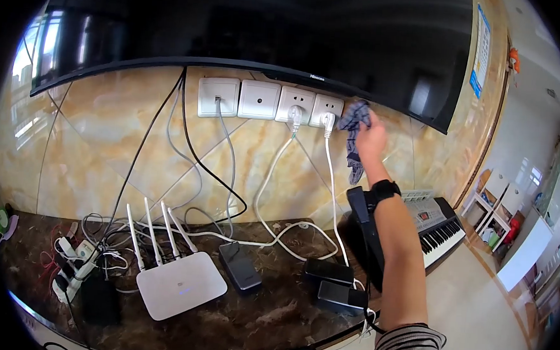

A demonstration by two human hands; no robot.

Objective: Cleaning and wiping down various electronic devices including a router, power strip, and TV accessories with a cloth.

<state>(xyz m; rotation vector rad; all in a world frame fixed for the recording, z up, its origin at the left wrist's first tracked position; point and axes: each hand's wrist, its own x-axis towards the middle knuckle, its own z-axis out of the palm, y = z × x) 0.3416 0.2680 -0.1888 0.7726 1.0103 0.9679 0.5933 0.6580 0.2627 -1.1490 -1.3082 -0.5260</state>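
Observation:
My right hand is shut on a crumpled dark grey-blue patterned cloth, whose lower end hangs down along the yellow marbled wall. The cloth is beside the rightmost white wall socket, just under the lower edge of the television. A white plug sits in that socket, and another white plug is in the socket to its left. A dark watch or band is on my right wrist. My left hand is out of view.
A white router with raised antennas stands on the dark marble shelf. Beside it lie a dark grey power bank, looped cables and a crowded power strip. Two black devices lie near my forearm. An electronic keyboard stands at right.

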